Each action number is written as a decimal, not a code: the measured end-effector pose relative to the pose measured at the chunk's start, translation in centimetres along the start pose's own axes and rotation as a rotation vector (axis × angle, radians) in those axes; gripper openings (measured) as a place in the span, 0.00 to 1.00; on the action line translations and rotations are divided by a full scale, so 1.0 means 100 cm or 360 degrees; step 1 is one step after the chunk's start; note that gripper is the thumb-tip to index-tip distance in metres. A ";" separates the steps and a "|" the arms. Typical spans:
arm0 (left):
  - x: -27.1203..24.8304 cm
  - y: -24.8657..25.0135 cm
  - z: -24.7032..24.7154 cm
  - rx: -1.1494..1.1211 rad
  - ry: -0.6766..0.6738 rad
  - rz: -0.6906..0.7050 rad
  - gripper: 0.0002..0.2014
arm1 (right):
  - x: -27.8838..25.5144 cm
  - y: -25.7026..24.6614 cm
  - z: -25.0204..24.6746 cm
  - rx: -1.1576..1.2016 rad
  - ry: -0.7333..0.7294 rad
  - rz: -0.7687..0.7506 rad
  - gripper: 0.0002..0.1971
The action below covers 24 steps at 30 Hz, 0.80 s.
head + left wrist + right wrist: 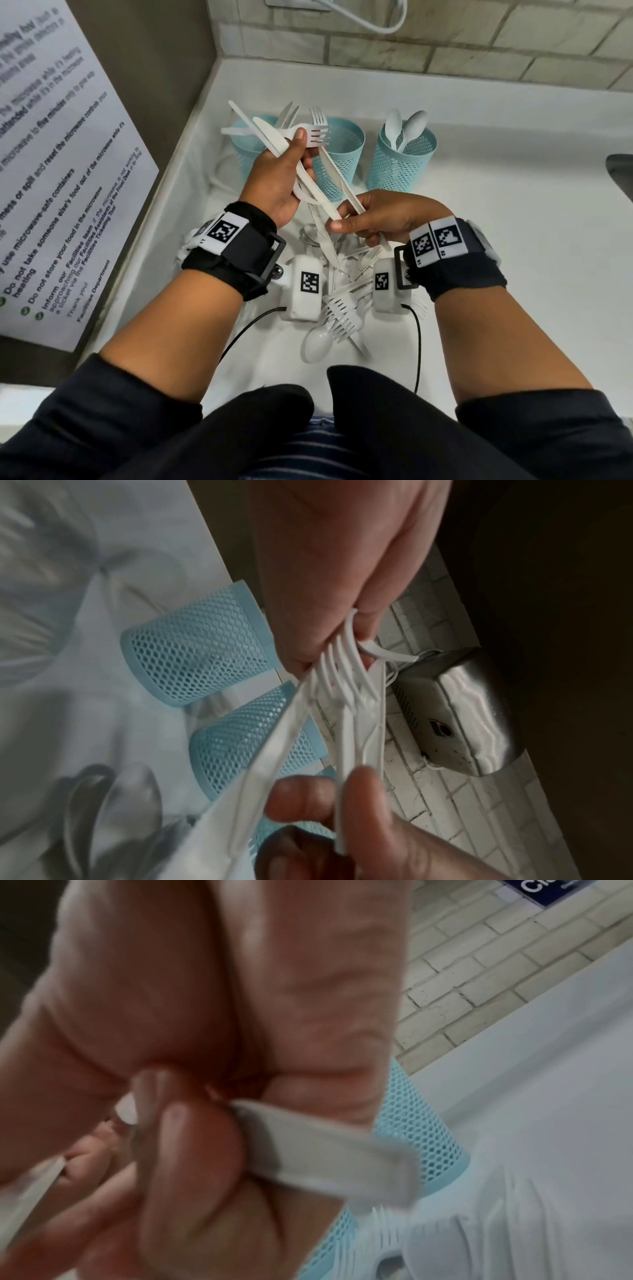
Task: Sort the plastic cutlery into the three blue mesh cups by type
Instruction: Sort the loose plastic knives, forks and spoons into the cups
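- The white counter (pixel 496 212) carries everything, and the person stands tight to it so both hands work just above the heap.
- Beyond the gripping hands stand three blue mesh cups in a row against the brick wall: the left cup (pixel 245 150) is mostly hidden behind the raised bundle, the middle cup (pixel 339 161) sits just past it, and the right cup (pixel 400 161) holds upright spoons (pixel 406 128), bowls up, so that type seems to have its home already.
- Under the two wrists lies the unsorted pile (pixel 342 308) of white forks, spoons and knives, kept close so picking needs little reach.
- The left hand (pixel 277 178) is curled round a mixed bundle (pixel 274 137) of knives and forks, which fans out above its thumb; I judge it serves as a holder while the other hand picks pieces out.
- The right hand (pixel 380 219) pinches the handle end of one knife (pixel 339 181) between thumb and fingers; its blade runs up toward the left-hand bundle and crosses in front of the middle cup, probably to draw it free of the bunch.
- Whether that knife is clear of the left hand's fingers, I cannot tell.
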State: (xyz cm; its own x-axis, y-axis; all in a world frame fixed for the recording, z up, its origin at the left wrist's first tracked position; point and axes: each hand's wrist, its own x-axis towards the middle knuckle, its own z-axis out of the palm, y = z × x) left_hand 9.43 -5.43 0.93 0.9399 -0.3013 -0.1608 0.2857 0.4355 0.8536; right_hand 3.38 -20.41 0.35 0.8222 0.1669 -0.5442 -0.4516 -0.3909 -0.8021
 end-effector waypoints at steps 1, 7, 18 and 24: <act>0.000 0.000 0.000 -0.0008 0.0007 0.0004 0.07 | 0.001 0.001 0.000 0.0011 0.0021 -0.0032 0.06; 0.001 0.000 -0.001 -0.0071 0.0082 0.0001 0.10 | 0.000 0.008 -0.005 0.0099 0.0031 -0.0114 0.06; -0.007 -0.001 0.009 -0.0079 0.0049 0.0014 0.12 | 0.001 0.001 -0.007 0.0151 0.0112 -0.0274 0.16; -0.004 0.002 0.005 -0.0038 -0.0003 0.0070 0.12 | 0.004 0.004 -0.005 0.0298 0.0136 -0.0350 0.08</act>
State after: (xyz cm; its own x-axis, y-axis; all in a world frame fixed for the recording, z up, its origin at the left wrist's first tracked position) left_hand 9.05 -5.66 1.40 0.9512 -0.2831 -0.1227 0.2488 0.4686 0.8477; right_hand 3.69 -20.98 -0.01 0.9299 0.1493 -0.3362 -0.3090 -0.1789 -0.9341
